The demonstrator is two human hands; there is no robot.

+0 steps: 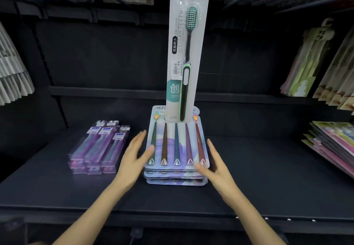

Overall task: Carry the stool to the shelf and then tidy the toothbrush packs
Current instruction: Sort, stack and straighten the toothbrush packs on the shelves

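Two hands bracket the stack of toothbrush packs (pixel 176 149), which lies flat at the middle of the dark shelf (pixel 268 177). The left hand (pixel 134 156) runs along its left edge and the right hand (pixel 216 166) along its right, thumbs touching the top pack. Each grip is wide open and holds nothing. The fingers are straight and the palms face inward, probably to square the slightly offset packs. A single hanging pack (pixel 183 57) dangles over the stack's far end. Clear boxed brushes (pixel 99 149) sit near on the left. No stool is in view.
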